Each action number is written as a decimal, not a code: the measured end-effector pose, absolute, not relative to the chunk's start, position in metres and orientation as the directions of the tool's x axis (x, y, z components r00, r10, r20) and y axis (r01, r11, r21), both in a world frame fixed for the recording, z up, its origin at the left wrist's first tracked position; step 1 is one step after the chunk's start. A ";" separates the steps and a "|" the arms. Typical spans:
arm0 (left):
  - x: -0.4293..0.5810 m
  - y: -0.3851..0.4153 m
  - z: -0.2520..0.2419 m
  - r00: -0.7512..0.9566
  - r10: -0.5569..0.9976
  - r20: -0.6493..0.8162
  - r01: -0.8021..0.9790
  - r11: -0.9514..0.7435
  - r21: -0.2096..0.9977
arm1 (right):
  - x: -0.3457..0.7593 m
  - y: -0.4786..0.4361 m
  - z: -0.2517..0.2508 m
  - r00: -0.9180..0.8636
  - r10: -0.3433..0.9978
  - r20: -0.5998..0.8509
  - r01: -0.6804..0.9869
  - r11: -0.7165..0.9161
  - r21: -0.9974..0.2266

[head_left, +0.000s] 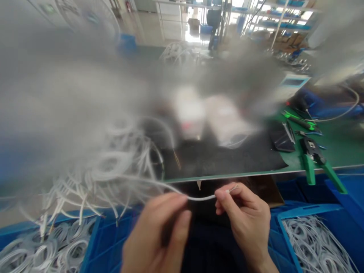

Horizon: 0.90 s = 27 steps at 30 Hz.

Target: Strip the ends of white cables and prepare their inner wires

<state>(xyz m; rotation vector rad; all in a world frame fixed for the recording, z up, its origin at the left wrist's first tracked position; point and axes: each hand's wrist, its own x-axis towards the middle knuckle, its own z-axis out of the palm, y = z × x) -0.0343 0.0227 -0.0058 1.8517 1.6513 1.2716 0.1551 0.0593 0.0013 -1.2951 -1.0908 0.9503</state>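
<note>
Faces a green-topped workbench (348, 142) from ten round to three o'clock, partly covered by a black mat (250, 159). Has a blue crate (92, 239) of white cable coils (76, 248) at eight o'clock, and a second blue crate (327, 208) of tangled white cables (318, 242) at four. Also has a heap of white cables (108, 163) at nine, trailing ends over the bench's front edge. Holds the left hand (159, 231), blurred, between six and seven, with thumb and forefinger parted beside a white cable (200, 198); cannot tell whether touching it. Pinches that same cable between thumb and curled fingers of the right hand (247, 216), between four and five, close to its end. Shows a green-handled crimping tool (313, 149) at three, jutting past the bench edge. Suspends the cable at half past five, sagging just in front of the bench. Ends it in thin wire strands (234, 187) at four.
</note>
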 end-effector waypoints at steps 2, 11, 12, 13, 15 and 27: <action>-0.009 0.028 -0.002 0.032 0.914 0.406 0.516 -0.362 0.776 | 0.157 0.055 0.003 0.198 0.980 0.013 0.030 0.007 -1.000; 0.000 0.038 -0.018 0.111 0.971 0.213 0.404 -0.240 0.883 | 0.166 0.052 -0.005 0.117 0.988 -0.096 -0.109 -0.084 -0.991; 0.000 0.036 -0.018 0.105 0.973 0.204 0.397 -0.229 0.889 | 0.166 0.052 -0.005 0.105 0.988 -0.115 -0.131 -0.100 -0.986; 0.000 0.034 -0.018 0.105 0.975 0.195 0.387 -0.220 0.895 | 0.166 0.051 -0.006 0.088 0.987 -0.131 -0.150 -0.117 -0.982; 0.002 0.032 -0.016 0.108 0.977 0.182 0.362 -0.209 0.908 | 0.166 0.050 -0.007 0.060 0.986 -0.154 -0.174 -0.142 -0.975; 0.018 0.042 -0.010 0.101 0.969 0.226 0.305 -0.246 0.920 | 0.177 0.048 -0.003 0.101 0.995 -0.018 0.052 -0.024 -0.998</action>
